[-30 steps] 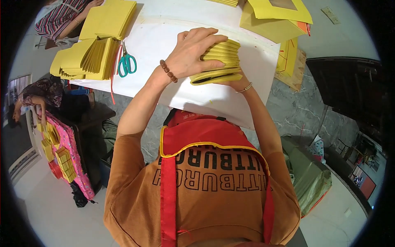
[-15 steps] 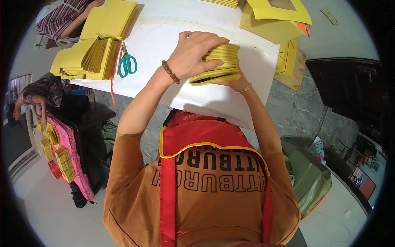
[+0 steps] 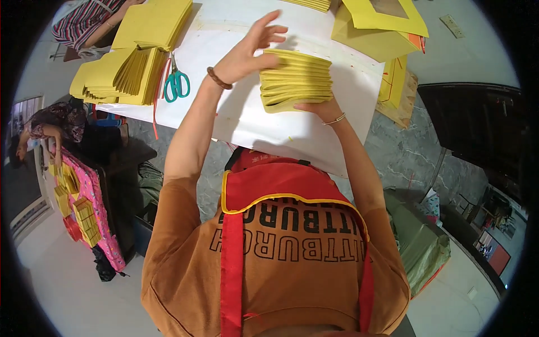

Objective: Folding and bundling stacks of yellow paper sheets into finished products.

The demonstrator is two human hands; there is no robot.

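A thick bundle of folded yellow paper pieces (image 3: 297, 80) is held above the white-covered table (image 3: 252, 126), its layered folds facing me. My right hand (image 3: 321, 108) grips it from the right and below; the thumb lies along the lower edge and the other fingers are hidden behind the bundle. At its left side, my left hand (image 3: 245, 55) is raised with fingers spread. The left thumb reaches to the bundle's upper left edge; whether it touches, I cannot tell. Teal-handled scissors (image 3: 177, 85) lie on the table to the left.
Yellow paper stacks (image 3: 154, 25) and a fanned, folded pile (image 3: 106, 73) occupy the table's left side, with a red ribbon (image 3: 155, 121) hanging over the edge. A large yellow box with a window cutout (image 3: 362, 36) stands far right. Two other people are at the left.
My left hand has come off the top of the bundle, moving left and away from me, and its fingers have spread. The bundle stays in my right hand, with more of its folds showing.
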